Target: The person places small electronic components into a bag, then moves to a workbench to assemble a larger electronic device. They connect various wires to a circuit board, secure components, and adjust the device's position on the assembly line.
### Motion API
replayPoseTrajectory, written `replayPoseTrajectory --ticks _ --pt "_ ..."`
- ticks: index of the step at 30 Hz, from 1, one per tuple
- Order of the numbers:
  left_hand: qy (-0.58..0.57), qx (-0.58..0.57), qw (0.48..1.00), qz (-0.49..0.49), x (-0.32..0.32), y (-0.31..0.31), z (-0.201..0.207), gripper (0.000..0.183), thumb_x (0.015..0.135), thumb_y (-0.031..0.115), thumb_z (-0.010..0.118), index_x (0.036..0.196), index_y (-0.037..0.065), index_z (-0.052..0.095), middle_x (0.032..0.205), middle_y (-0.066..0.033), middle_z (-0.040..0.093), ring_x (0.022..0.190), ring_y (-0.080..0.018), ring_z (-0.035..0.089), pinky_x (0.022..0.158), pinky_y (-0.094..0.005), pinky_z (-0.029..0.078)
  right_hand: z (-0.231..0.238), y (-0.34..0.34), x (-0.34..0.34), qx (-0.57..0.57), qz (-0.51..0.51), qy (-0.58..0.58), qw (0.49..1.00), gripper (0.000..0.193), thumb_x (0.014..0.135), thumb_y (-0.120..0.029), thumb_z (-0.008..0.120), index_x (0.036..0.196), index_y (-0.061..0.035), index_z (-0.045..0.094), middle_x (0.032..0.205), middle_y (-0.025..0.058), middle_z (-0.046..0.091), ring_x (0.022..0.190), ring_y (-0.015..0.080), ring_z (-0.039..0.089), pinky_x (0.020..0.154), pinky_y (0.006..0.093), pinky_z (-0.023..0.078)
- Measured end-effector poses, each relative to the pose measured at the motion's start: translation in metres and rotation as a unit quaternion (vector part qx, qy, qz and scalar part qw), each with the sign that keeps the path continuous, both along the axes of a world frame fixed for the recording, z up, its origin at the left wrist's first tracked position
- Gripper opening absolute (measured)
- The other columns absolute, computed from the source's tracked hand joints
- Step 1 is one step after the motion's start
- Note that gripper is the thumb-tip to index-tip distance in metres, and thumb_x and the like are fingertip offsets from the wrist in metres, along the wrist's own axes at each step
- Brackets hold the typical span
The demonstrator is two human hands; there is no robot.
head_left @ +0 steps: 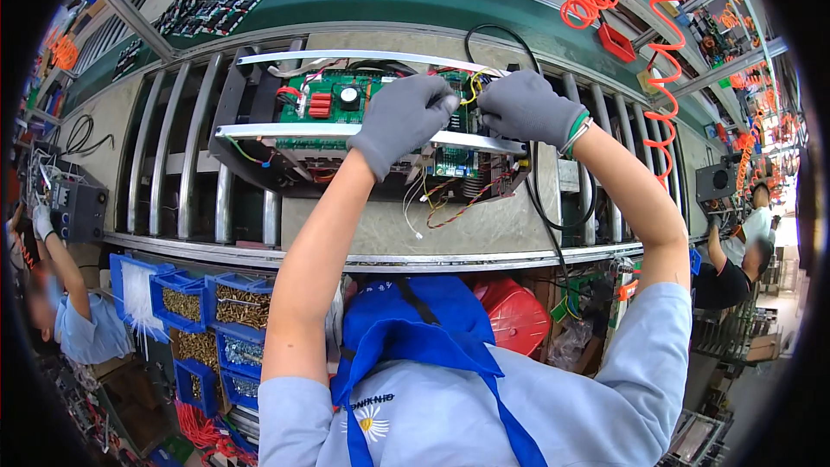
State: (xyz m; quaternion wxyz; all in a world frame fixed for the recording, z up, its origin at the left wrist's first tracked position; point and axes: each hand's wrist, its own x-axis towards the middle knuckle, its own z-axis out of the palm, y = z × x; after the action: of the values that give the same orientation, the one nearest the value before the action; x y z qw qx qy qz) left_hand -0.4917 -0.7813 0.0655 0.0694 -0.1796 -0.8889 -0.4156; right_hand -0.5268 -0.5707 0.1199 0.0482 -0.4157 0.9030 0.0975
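Observation:
On the roller conveyor lies an open metal chassis (226,145) with silver rails along its top and a green circuit board (367,91) inside. My left hand (405,118), in a grey glove, is over the board, with thumb and fingers pinched together. My right hand (529,109), gloved alike, faces it from the right end of the chassis with its fingers drawn together. A yellow wire (474,88) loops up in the gap between the hands. What either set of fingertips holds is too small to make out. Thin loose wires (450,213) hang from the chassis's near side.
A black cable (538,182) runs down beside the chassis's right end. Blue bins (206,301) of screws stand at the near left. Coiled orange air hoses (661,60) hang at the right. A co-worker's gloved hand (41,221) is at far left; another person (735,268) works at right.

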Motion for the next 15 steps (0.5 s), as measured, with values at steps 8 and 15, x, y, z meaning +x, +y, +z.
replayPoseTrajectory --ticks 8,15 --pt "0.028 -0.029 0.999 0.007 0.0 0.001 0.001 0.023 0.087 0.031 0.065 0.091 0.009 0.069 0.082 -0.0086 0.065 0.078 -0.0277 0.062 0.07 -0.039 0.049 -0.021 0.008 -0.005 -0.02 0.0 -0.015 1.0 0.017 0.079 -0.026 0.064 0.079 -0.0091 0.064 0.077 0.0113 0.064 0.072 0.0315 0.066 0.064 0.0447 0.051" --pt "0.015 -0.015 1.0 0.009 0.001 0.001 0.003 0.024 0.087 0.031 0.065 0.09 0.008 0.069 0.084 -0.0089 0.065 0.08 -0.0288 0.064 0.071 -0.0389 0.05 -0.019 0.006 -0.003 -0.004 -0.005 -0.022 1.0 0.018 0.084 -0.027 0.064 0.085 -0.0092 0.062 0.08 0.008 0.062 0.076 0.0286 0.065 0.064 0.0433 0.05"
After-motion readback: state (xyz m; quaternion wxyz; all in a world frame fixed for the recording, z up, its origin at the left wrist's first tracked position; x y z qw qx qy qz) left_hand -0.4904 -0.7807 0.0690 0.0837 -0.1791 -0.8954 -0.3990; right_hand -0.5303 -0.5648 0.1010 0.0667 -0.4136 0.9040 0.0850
